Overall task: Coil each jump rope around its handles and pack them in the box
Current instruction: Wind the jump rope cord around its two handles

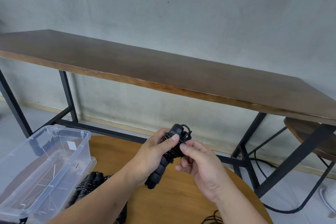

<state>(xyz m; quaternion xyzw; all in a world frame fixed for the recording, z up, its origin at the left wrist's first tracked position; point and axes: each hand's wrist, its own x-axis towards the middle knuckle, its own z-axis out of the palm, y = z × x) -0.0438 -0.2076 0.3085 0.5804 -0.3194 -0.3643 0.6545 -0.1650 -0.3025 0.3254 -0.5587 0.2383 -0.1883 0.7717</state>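
Observation:
My left hand point(154, 152) grips a black jump rope point(160, 169) by its paired handles, held above the round wooden table point(181, 198). Thin black cord is coiled round the upper part of the handles, and my left thumb presses on the coil. My right hand point(200, 165) pinches the cord end beside the coil, near the handle tops. A clear plastic box point(60, 162) stands at the left on the table, and I can make out no rope in it. Another coiled black jump rope point(89, 183) lies next to the box, partly hidden by my left forearm.
A loose black cord point(212, 219) shows at the table's near edge. Behind stands a long dark wooden bench table point(163, 71) on a black metal frame against a grey wall. A round stool point(309, 132) and a black cable point(272, 207) are at the right.

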